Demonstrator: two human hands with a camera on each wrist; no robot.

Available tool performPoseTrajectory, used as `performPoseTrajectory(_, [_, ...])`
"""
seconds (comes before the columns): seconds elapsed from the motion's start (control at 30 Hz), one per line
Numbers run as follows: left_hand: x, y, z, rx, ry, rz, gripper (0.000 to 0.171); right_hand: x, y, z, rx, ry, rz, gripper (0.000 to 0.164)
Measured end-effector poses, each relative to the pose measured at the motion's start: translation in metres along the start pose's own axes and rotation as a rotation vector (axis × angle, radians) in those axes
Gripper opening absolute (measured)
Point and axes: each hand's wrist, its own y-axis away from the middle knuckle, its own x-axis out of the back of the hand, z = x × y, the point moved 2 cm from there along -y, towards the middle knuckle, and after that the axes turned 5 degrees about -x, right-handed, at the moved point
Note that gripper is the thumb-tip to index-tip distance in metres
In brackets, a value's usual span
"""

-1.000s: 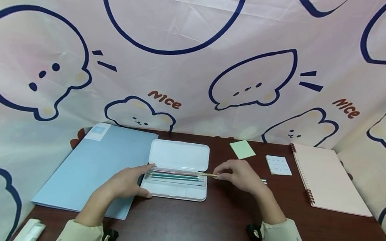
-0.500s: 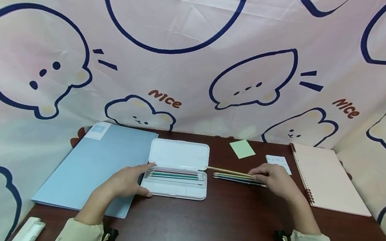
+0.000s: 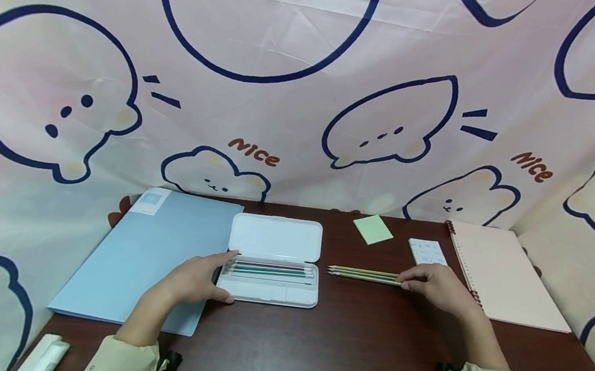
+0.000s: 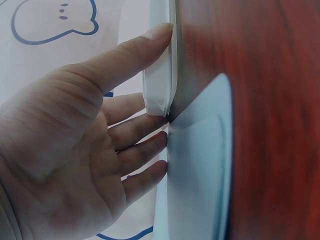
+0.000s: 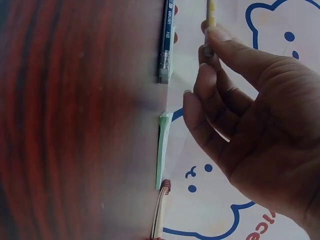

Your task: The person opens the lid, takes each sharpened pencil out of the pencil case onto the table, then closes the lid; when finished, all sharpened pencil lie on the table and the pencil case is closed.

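Head view, from my remote station: one white pencil case (image 3: pixel 271 295), open; two hands, one pencil pinched.

Left hand (image 3: pixel 191 283) — spread wide, thumb and fingertips touching the left end of the case, lid laid back, several pencils (image 3: pixel 269 271) inside its tray. Right hand (image 3: pixel 440 286) — thumb and finger closed on the end of one yellow pencil (image 5: pixel 212 16), which the right wrist view shows me raised off the table (image 3: pixel 345 354); a dark HB pencil (image 5: pixel 165 37) lies below, right of the case; whether the two touch, I cannot tell. Also listed: blue folder (image 3: pixel 153 267), partly left of the case; green sticky notes (image 3: pixel 373 230); patterned notepad (image 3: pixel 423 251) just beyond the right hand; spiral notebook (image 3: pixel 511 277), far right.
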Motion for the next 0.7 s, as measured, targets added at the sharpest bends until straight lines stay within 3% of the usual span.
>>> performPoseTrajectory(0.4, [0.0020, 0.0011, 0.0023, -0.003, 0.000, -0.001, 0.099, -0.0064, -0.0038, -0.0040, 0.066, 0.118, 0.014, 0.014])
performPoseTrajectory(0.7, [0.0006, -0.0002, 0.0007, -0.007, 0.002, -0.003, 0.099, -0.0087, -0.0086, -0.0079, 0.025, 0.148, 0.001, 0.003])
